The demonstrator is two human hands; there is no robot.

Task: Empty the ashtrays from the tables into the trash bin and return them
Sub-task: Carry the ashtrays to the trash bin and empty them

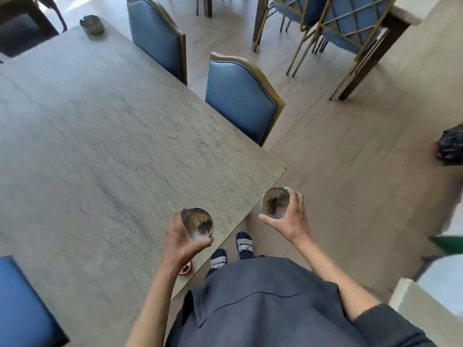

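Note:
My left hand (181,236) grips a round glass ashtray (199,222) with dark ash in it, held just above the near edge of the stone table (100,136). My right hand (292,216) grips a second glass ashtray (275,202) with ash, held over the floor just off the table's corner. A third, darker ashtray (92,24) sits at the table's far end. A small red ashtray (186,268) rests on the near table edge, partly hidden by my left wrist. A bin with a black bag (451,146) shows at the right edge.
Two blue padded chairs (240,96) stand along the table's right side, another blue seat (22,301) at lower left. More chairs and a table leg (360,68) stand at the far right. A pale ledge (426,301) is at lower right. My feet (233,251) stand on tiled floor.

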